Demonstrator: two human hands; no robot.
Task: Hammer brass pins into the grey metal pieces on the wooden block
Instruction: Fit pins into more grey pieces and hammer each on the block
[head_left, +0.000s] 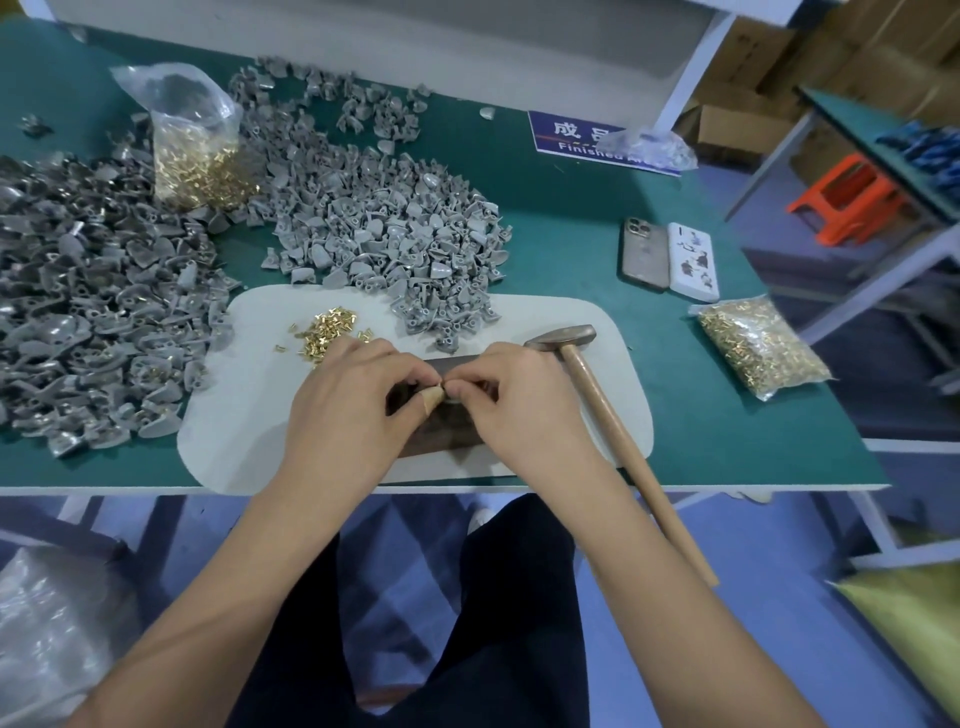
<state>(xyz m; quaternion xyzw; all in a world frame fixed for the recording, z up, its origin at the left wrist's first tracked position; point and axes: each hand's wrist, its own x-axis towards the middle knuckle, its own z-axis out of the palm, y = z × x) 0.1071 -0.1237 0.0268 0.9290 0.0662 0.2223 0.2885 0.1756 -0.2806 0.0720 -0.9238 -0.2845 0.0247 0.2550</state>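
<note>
Both hands, left hand (358, 395) and right hand (511, 395), meet over the wooden block (441, 431), fingertips pinching something small, probably seating a pin. Hammer (597, 384) lies just right, ready to grab.

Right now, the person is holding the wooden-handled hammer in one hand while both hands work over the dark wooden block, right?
Not quite. In the head view the wooden-handled hammer lies untouched on the white mat. The left hand and right hand do work over the dark wooden block, pinching something small.
</note>
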